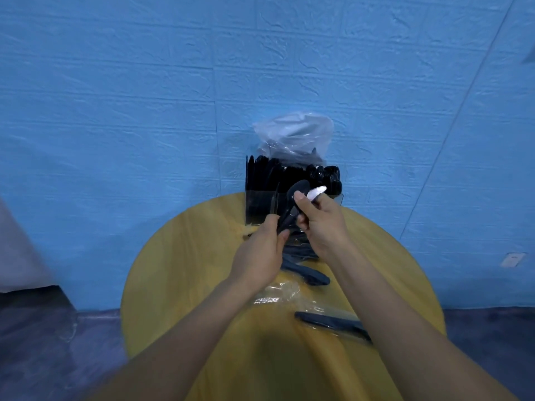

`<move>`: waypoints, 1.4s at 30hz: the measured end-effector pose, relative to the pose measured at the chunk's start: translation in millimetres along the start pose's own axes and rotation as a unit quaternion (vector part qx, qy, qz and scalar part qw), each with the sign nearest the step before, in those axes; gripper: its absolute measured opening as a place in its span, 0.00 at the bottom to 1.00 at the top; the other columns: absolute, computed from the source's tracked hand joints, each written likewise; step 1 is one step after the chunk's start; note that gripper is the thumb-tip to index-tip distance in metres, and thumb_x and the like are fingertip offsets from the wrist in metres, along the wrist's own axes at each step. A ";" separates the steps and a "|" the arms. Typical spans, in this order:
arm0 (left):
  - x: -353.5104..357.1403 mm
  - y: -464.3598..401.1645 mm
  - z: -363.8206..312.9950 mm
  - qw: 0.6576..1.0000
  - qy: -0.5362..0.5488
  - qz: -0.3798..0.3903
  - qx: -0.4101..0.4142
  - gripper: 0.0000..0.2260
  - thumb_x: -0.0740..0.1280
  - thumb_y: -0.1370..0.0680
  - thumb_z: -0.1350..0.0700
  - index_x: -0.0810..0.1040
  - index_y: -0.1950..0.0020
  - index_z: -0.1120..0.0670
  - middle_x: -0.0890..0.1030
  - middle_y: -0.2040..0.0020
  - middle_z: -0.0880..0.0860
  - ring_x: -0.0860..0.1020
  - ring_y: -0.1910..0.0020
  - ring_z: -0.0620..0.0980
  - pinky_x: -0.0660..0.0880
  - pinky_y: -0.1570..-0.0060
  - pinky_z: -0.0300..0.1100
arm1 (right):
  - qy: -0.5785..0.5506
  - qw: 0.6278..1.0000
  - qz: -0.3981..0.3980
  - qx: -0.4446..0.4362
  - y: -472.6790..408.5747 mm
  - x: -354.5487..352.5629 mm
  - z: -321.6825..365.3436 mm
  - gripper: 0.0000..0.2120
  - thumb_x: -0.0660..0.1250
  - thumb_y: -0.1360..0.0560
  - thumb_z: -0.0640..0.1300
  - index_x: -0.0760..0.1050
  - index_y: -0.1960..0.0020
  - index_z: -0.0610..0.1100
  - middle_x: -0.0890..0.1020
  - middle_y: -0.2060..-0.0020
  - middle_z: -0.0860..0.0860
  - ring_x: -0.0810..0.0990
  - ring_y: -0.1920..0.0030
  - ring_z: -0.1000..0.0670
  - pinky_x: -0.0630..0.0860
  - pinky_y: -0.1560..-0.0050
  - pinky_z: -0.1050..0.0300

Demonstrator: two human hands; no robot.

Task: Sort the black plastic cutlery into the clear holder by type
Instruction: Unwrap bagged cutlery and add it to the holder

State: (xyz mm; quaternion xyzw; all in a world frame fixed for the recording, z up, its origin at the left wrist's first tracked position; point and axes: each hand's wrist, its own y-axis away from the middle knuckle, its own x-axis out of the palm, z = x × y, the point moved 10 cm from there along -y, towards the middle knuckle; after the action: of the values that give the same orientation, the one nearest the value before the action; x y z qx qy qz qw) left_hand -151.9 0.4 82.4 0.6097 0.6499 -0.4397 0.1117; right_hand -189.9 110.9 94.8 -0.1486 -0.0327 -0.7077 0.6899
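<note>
Left hand low over the yellow table, fingers curled round the handle ends of a small bunch of black cutlery, likely steadying it while pieces get picked off. Just right of it, right hand pinching a black spoon near its neck, thumb on top, bowl raised toward the clear holder, probably the next piece bound for its compartment. Holder at the table's far edge, already crowded: flat blades on the left, round spoon bowls on the right, middle hard to read. Crumpled plastic bag behind it. Loose cutlery under the wrists, more on clear wrapping nearer the body.
</note>
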 end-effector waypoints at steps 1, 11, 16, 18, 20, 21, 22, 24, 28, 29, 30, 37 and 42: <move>0.4 -2.1 2.2 1.000 0.001 -0.003 0.003 0.08 0.54 0.18 0.51 0.66 0.43 0.53 0.73 0.65 0.49 0.72 0.70 0.48 0.65 0.72 0.42 | 0.012 1.000 0.009 -0.005 -3.1 0.8 0.8 0.10 0.63 0.21 0.39 0.71 0.62 0.42 0.73 0.72 0.51 0.68 0.72 0.55 0.67 0.71 0.64; 1.8 -15.4 30.1 0.995 0.099 0.007 -0.025 0.12 0.53 0.18 0.50 0.71 0.49 0.57 0.79 0.58 0.54 0.78 0.59 0.54 0.74 0.58 0.53 | 0.072 0.997 0.019 -0.021 -31.0 -6.1 2.6 0.09 0.63 0.21 0.44 0.78 0.47 0.41 0.78 0.61 0.48 0.75 0.65 0.55 0.72 0.66 0.62; 4.1 -21.4 34.9 0.996 0.088 0.023 -0.010 0.12 0.52 0.18 0.50 0.69 0.50 0.57 0.77 0.60 0.60 0.75 0.62 0.59 0.72 0.63 0.55 | 0.120 0.991 -0.011 -0.051 -45.5 -1.8 8.4 0.06 0.67 0.24 0.42 0.79 0.59 0.48 0.80 0.62 0.45 0.76 0.62 0.45 0.74 0.60 0.51; 2.0 -23.2 36.8 0.995 0.098 0.026 -0.011 0.15 0.52 0.18 0.48 0.69 0.51 0.59 0.75 0.63 0.58 0.73 0.66 0.56 0.70 0.64 0.53 | 0.112 0.992 -0.019 -0.056 -51.2 -0.1 8.8 0.08 0.69 0.25 0.40 0.81 0.61 0.49 0.81 0.62 0.45 0.78 0.59 0.44 0.75 0.52 0.45; -1.3 -25.8 39.6 0.992 0.118 0.027 -0.018 0.19 0.49 0.20 0.45 0.69 0.52 0.60 0.72 0.65 0.55 0.70 0.67 0.51 0.67 0.64 0.49 | 0.105 0.992 -0.037 -0.058 -56.1 0.1 9.6 0.08 0.70 0.26 0.38 0.82 0.60 0.49 0.83 0.62 0.49 0.80 0.57 0.47 0.77 0.49 0.49; -3.0 -27.6 42.0 0.991 0.132 0.027 -0.026 0.21 0.49 0.20 0.44 0.70 0.53 0.60 0.71 0.66 0.53 0.70 0.67 0.48 0.67 0.64 0.47 | 0.094 0.993 -0.043 -0.059 -58.8 1.0 8.8 0.07 0.70 0.26 0.37 0.82 0.60 0.48 0.83 0.62 0.49 0.80 0.57 0.49 0.78 0.50 0.51; -4.3 -30.1 46.1 0.988 0.145 0.026 -0.039 0.20 0.49 0.19 0.45 0.70 0.53 0.60 0.71 0.66 0.50 0.70 0.66 0.46 0.66 0.62 0.44 | 0.083 0.994 -0.047 -0.061 -61.5 2.6 7.9 0.07 0.70 0.27 0.37 0.82 0.59 0.47 0.83 0.62 0.50 0.81 0.58 0.51 0.78 0.52 0.55; -5.6 -35.6 59.0 0.983 0.167 0.023 -0.070 0.18 0.50 0.18 0.48 0.72 0.55 0.57 0.71 0.65 0.46 0.70 0.65 0.43 0.66 0.61 0.40 | 0.075 0.993 -0.064 -0.071 -67.1 4.8 10.0 0.07 0.70 0.26 0.37 0.81 0.60 0.48 0.82 0.63 0.53 0.79 0.62 0.57 0.74 0.59 0.65; -9.0 -42.1 99.7 0.978 0.164 0.005 -0.131 0.15 0.51 0.17 0.51 0.68 0.62 0.50 0.70 0.66 0.46 0.69 0.64 0.45 0.64 0.63 0.40 | 0.038 0.986 -0.143 -0.076 -90.8 -11.2 18.3 0.10 0.66 0.24 0.36 0.75 0.62 0.48 0.77 0.66 0.53 0.75 0.67 0.58 0.71 0.63 0.66; -11.4 -42.5 110.0 0.978 0.152 -0.001 -0.145 0.15 0.52 0.17 0.53 0.68 0.62 0.50 0.71 0.66 0.47 0.70 0.64 0.47 0.64 0.64 0.40 | 0.017 0.984 -0.160 -0.081 -96.8 -15.6 21.6 0.10 0.65 0.23 0.36 0.73 0.61 0.47 0.76 0.67 0.52 0.75 0.70 0.58 0.72 0.65 0.65; -14.1 -42.3 119.0 0.978 0.140 -0.008 -0.157 0.15 0.52 0.17 0.54 0.68 0.62 0.50 0.71 0.66 0.48 0.70 0.64 0.47 0.64 0.64 0.40 | 0.006 0.979 -0.180 -0.093 -101.7 -21.0 26.0 0.10 0.63 0.22 0.35 0.71 0.60 0.46 0.75 0.68 0.50 0.75 0.72 0.58 0.73 0.67 0.65; -29.4 -45.2 135.8 0.974 0.132 -0.059 -0.172 0.12 0.52 0.17 0.54 0.70 0.56 0.54 0.72 0.64 0.48 0.71 0.64 0.47 0.64 0.65 0.39 | 0.166 0.928 -0.224 -0.246 -104.4 -9.5 60.0 0.07 0.59 0.20 0.37 0.68 0.55 0.46 0.76 0.66 0.54 0.80 0.68 0.55 0.77 0.63 0.64; -26.8 -47.5 129.6 0.976 0.139 -0.056 -0.159 0.12 0.52 0.17 0.54 0.71 0.54 0.55 0.72 0.64 0.47 0.70 0.65 0.44 0.64 0.65 0.39 | 0.347 0.883 -0.127 -0.287 -109.4 29.8 35.9 0.03 0.61 0.21 0.38 0.71 0.48 0.40 0.77 0.63 0.47 0.79 0.64 0.48 0.75 0.61 0.54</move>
State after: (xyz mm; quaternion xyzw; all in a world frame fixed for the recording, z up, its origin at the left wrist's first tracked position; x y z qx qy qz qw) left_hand -238.7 -103.7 45.1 0.6019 0.7537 -0.2478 0.0910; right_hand -291.9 96.2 154.1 -0.0796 0.3953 -0.7741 0.4880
